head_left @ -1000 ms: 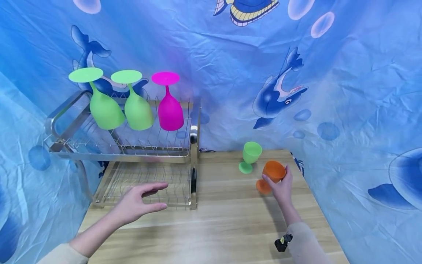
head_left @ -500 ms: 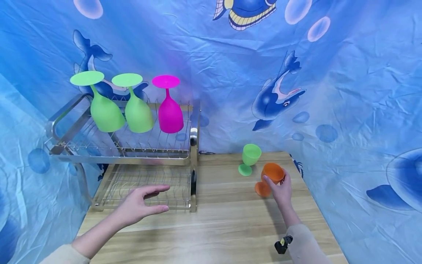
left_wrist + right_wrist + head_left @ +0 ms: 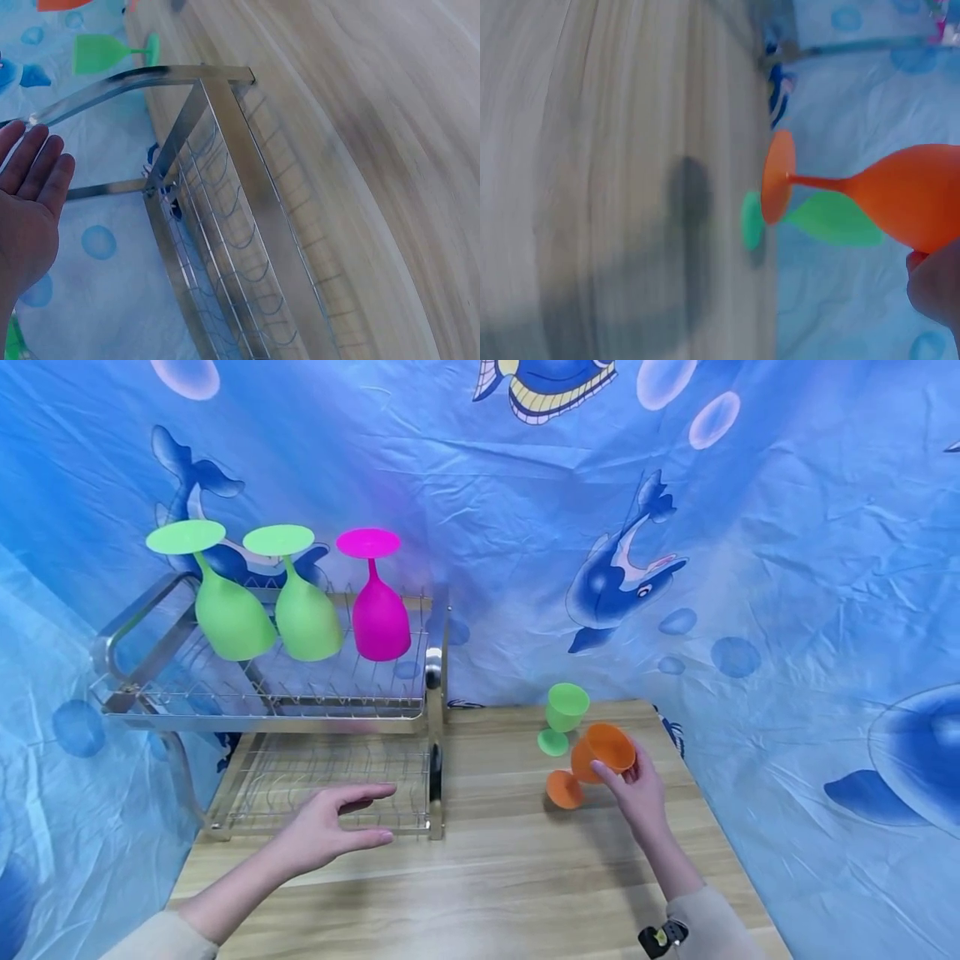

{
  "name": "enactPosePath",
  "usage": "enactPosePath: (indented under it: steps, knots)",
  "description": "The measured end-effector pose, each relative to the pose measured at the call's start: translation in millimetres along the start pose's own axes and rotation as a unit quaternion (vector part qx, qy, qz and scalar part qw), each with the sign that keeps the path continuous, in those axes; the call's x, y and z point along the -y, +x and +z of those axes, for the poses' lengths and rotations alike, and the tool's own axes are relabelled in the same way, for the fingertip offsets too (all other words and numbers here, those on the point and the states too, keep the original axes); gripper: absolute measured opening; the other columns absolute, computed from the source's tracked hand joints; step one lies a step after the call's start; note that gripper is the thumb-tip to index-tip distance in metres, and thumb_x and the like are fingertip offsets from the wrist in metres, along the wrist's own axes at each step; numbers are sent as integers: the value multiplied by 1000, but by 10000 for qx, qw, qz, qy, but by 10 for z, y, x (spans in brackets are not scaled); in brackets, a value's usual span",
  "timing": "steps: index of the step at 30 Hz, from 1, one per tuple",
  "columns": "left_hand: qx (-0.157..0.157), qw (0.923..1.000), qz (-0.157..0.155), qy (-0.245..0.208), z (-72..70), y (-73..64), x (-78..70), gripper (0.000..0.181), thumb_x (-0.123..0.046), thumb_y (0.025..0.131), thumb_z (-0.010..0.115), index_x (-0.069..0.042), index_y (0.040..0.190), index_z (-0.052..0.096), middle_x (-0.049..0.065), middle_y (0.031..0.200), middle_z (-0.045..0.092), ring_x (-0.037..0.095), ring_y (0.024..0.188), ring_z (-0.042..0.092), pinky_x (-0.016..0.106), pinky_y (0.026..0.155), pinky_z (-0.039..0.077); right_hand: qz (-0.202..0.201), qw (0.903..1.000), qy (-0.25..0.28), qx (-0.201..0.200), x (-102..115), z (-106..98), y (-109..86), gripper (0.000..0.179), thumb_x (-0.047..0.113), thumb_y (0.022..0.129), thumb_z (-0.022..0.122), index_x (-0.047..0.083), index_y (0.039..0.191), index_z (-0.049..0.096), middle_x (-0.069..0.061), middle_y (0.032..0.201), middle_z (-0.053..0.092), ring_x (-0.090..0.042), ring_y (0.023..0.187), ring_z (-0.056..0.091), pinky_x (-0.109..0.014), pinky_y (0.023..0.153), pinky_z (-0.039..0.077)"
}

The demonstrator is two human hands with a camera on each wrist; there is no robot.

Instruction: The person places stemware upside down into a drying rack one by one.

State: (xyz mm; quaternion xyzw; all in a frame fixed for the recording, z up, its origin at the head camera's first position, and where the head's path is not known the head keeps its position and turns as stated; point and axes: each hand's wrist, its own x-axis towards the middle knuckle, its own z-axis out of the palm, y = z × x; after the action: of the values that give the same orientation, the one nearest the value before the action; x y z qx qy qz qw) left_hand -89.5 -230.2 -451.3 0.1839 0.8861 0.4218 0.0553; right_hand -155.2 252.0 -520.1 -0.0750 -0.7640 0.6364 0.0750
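My right hand (image 3: 640,793) grips an orange goblet (image 3: 592,767) by its bowl, thumb on the near side. The goblet leans with its foot toward the left, and the right wrist view shows the orange foot (image 3: 778,177) raised off the table, its shadow apart from it. Just behind stands a green goblet (image 3: 567,708), upright on the table. My left hand (image 3: 322,831) hovers in front of the rack's lower tier, thumb and fingers spread apart around nothing. In the left wrist view the left hand (image 3: 30,202) shows its palm beside the metal frame.
A two-tier metal dish rack (image 3: 337,724) stands at the left of the wooden table (image 3: 495,877). On its top tier two green goblets (image 3: 234,622) and a magenta goblet (image 3: 381,618) sit upside down. A blue sea-patterned curtain (image 3: 510,568) encloses the back and sides.
My right hand has lifted the orange goblet from the table and tilted it, its foot swinging left. The left hand has shifted slightly right, still spread.
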Motion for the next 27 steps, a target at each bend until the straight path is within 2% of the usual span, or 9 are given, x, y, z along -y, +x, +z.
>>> enactPosePath:
  steps: [3,7,12,20,27]
  knots:
    - [57,9999,138,-86,39,26,-19,59,-42,91,87,-17,142,70,3,142,70,34,129,67,43,108,56,-35,9992,207,353,146,43,-98,80,27,98,82,9,163,40,-12,155,53,-17,136,54,-10,105,47]
    - [144,9990,370,-211,114,90,-66,58,-37,91,88,-13,142,70,6,142,70,35,129,67,46,109,55,-121,9953,550,794,312,111,-223,73,18,100,78,8,161,41,-13,150,54,-11,127,60,-14,104,51]
    - [263,9983,436,-291,239,201,-158,62,-41,89,89,-14,141,71,4,142,70,33,130,67,45,110,55,-318,9853,921,1400,446,216,-343,66,10,103,73,4,160,41,-9,145,58,-11,123,64,-21,105,54]
    - [334,9956,730,-486,401,397,-329,62,-42,86,91,-17,140,72,0,137,73,26,128,68,40,109,56,-532,9616,1649,2128,571,412,-441,64,0,103,66,-6,159,36,0,137,65,-12,122,66,-24,108,53]
    - [504,9914,1004,-668,529,473,-392,60,-36,86,92,-14,137,73,-2,134,74,18,125,69,33,106,57,-535,9376,2193,2645,615,509,-562,65,-2,103,62,-12,158,30,0,134,66,-10,120,65,-24,109,52]
